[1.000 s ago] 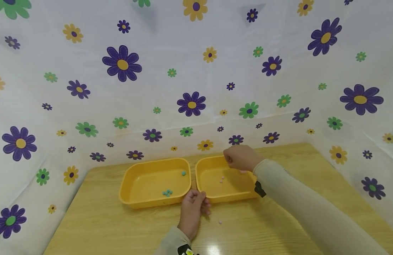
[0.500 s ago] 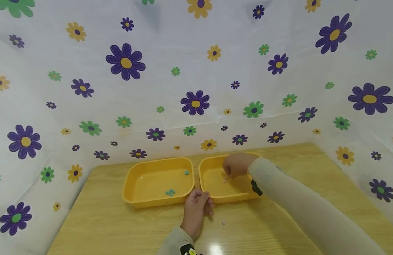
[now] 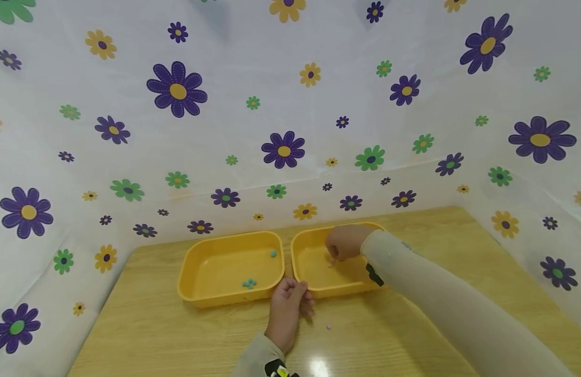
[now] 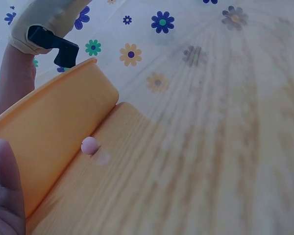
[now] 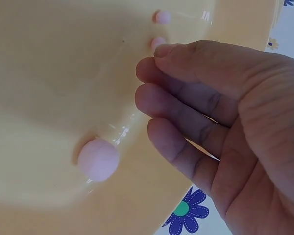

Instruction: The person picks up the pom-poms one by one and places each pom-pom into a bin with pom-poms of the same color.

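Observation:
In the right yellow tray point(image 3: 314, 288), my right hand point(image 3: 345, 243) reaches down with curled fingers. The right wrist view has its thumb tip against a small pink ball point(image 5: 158, 43), pinching it, the index finger mostly hidden behind the thumb. Another small pink ball point(image 5: 162, 17) lies beside it, and a larger pink ball point(image 5: 98, 160) sits in the same tray, hidden by the hand in the head view. My left hand point(image 3: 285, 311) rests on the table at the gap between the trays, its thumb touching the right tray's near corner, fingers relaxed.
On the left stands a second yellow tray point(image 3: 224, 300) with several small teal balls point(image 3: 249, 283) near its front and a larger teal ball point(image 3: 273, 254) at the right. A loose pink ball point(image 3: 328, 326) lies on the wooden table point(image 3: 144, 324). Flower-patterned cloth point(image 3: 233, 104) encloses the back and sides.
My right hand has come down from above the right tray's back rim, toward the small pink balls on its floor. The left hand stays at the tray corner.

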`<state>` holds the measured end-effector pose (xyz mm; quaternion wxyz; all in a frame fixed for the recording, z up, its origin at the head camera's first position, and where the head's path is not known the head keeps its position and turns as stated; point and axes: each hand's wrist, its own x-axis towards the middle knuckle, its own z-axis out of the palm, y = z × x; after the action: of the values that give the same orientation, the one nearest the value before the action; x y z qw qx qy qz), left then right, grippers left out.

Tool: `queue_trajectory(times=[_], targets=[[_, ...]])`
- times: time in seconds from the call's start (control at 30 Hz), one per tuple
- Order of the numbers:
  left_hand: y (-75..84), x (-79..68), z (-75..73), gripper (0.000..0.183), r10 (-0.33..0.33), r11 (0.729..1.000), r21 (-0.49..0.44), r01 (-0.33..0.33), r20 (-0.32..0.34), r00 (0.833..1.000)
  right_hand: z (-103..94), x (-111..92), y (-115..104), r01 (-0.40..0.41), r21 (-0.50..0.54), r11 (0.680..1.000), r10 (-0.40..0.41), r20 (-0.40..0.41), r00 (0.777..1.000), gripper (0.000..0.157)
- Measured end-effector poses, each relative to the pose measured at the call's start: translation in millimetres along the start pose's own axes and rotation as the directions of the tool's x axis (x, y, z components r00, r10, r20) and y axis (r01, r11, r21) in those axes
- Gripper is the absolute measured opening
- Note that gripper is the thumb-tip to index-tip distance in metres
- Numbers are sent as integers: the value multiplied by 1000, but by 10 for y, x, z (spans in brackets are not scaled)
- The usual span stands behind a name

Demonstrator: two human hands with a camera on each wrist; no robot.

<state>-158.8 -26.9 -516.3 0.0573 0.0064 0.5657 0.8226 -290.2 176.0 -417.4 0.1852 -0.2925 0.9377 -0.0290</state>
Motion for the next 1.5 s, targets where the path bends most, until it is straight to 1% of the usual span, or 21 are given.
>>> queue_trajectory(times=[0.13, 0.2, 0.23, 0.37, 0.47, 0.57, 0.7, 0.77, 0.83, 0.87, 0.97, 1.07, 1.1, 1.17, 1.37, 1.43, 1.5], targets=[[7, -4, 1, 17, -13, 1000, 1, 13, 0, 1000, 19, 3, 32, 17, -9, 1000, -17, -11, 1000, 22], [7, -9, -1, 17, -17, 1000, 4, 17, -2, 1000, 2, -13, 37, 33, -33, 999, -34, -32, 999, 23], [5, -11, -3, 17, -18, 1000, 5, 18, -5, 1000, -17, -29, 36, 41, -50, 998, -44, -51, 998, 22], [-3, -12, -8, 16, -14, 1000, 4, 14, -8, 1000, -154, -157, -32, 25, -80, 997, -36, -132, 991, 16], [-5, -13, -8, 17, -11, 1000, 6, 11, -6, 1000, -205, -267, -108, 13, -55, 998, -24, -191, 981, 15], [-3, -17, -6, 17, -8, 1000, 7, 8, -5, 1000, -170, -367, -192, 25, -24, 999, -30, -243, 970, 13], [-9, -18, -6, 17, -15, 1000, 8, 15, -7, 1000, -73, -518, -310, 42, -7, 999, -42, -336, 941, 9], [-10, -18, -5, 17, -19, 1000, 10, 19, -10, 1000, -21, -597, -356, 58, -31, 998, -65, -395, 917, 9], [-11, -19, -4, 17, -18, 1000, 10, 18, -11, 1000, 26, -676, -411, 61, -59, 996, -81, -431, 899, 9], [-8, -22, -3, 18, -19, 1000, 11, 19, -12, 1000, 52, -717, -444, 73, -77, 994, -100, -455, 885, 9], [-4, -28, 0, 19, -18, 1000, 15, 18, -15, 1000, 138, -845, -545, 129, -88, 988, -156, -492, 856, 9], [-7, -31, 3, 19, -21, 1000, 19, 22, -11, 1000, 241, -955, -630, 195, -60, 979, -199, -503, 841, 8], [-12, -27, 2, 18, -20, 1000, 18, 20, -8, 1000, 266, -983, -650, 215, -47, 976, -209, -498, 842, 8], [-11, -19, -1, 19, -12, 1000, 20, 12, -11, 1000, 309, -1025, -691, 236, -20, 972, -216, -481, 849, 8], [9, -2, -4, 20, 14, 999, 32, -13, -33, 999, 396, -1099, -765, 219, 68, 973, -180, -363, 914, 8], [18, -4, 8, 20, 16, 999, 33, -15, -31, 999, 435, -1106, -777, 202, 93, 975, -160, -335, 928, 8], [24, -7, 23, 20, 16, 999, 34, -15, -27, 999, 481, -1101, -793, 187, 114, 976, -142, -321, 936, 8]])
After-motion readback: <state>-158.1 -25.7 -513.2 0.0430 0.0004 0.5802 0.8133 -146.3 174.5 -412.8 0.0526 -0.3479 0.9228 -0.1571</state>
